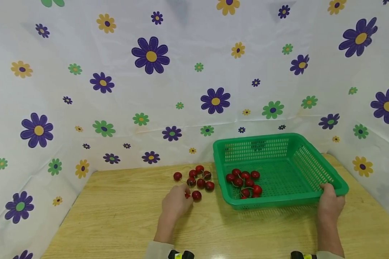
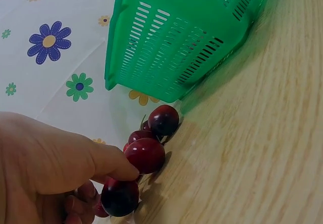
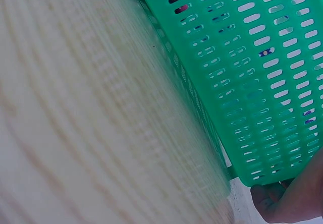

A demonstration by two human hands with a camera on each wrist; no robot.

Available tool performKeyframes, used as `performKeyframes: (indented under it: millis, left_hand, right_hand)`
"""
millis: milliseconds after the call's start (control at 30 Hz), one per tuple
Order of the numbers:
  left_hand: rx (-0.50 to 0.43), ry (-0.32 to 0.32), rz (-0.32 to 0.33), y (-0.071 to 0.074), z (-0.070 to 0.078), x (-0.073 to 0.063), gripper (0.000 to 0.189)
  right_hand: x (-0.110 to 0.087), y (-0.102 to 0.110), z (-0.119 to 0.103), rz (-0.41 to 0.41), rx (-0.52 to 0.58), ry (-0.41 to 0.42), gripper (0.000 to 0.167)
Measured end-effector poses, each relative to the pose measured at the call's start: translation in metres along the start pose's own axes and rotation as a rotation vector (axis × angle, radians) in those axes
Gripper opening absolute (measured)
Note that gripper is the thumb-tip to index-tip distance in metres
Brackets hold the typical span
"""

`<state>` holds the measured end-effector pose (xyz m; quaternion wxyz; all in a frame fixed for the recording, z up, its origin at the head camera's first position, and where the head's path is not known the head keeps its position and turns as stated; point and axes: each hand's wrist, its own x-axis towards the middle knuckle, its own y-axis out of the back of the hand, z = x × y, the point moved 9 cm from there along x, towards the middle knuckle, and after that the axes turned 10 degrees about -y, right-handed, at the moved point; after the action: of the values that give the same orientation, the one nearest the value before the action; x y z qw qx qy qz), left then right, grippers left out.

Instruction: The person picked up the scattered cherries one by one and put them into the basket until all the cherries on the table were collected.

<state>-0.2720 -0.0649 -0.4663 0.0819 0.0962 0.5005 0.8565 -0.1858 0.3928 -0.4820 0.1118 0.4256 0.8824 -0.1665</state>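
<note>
My left hand [image 1: 176,201] is at the near side of a loose group of red cherries on the table, its fingers curled and pinching a cherry [image 1: 187,196] that they mostly hide. Right beside the fingertips lies a dark red cherry [image 1: 196,195]. In the left wrist view the thumb and fingers of the hand [image 2: 55,158] come up against a dark cherry [image 2: 119,197]. My right hand [image 1: 330,205] grips the near right corner of a green plastic basket [image 1: 278,201], thumb over the rim. Several cherries [image 1: 245,175] with stems lie in the basket's left part.
The wooden table [image 1: 116,216] carries the basket at right, close to the back. Several more cherries [image 1: 201,183] lie just left of its wall. A white cloth with printed flowers [image 1: 181,86] hangs behind and at both sides.
</note>
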Motion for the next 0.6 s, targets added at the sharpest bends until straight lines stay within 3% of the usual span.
performKeyframes:
  millis: [333,600]
  left_hand:
    - [0.078,-0.012,-0.004,-0.0003,0.0056,-0.0009,0.007]
    - [0.117,-0.035,-0.007,-0.0029,0.0066,0.0009,0.021]
  right_hand:
    - [0.0022,0.0000,0.0005,0.001,0.007,-0.008,0.019]
    - [0.0015,0.0000,-0.0009,0.008,0.013,0.010,0.019]
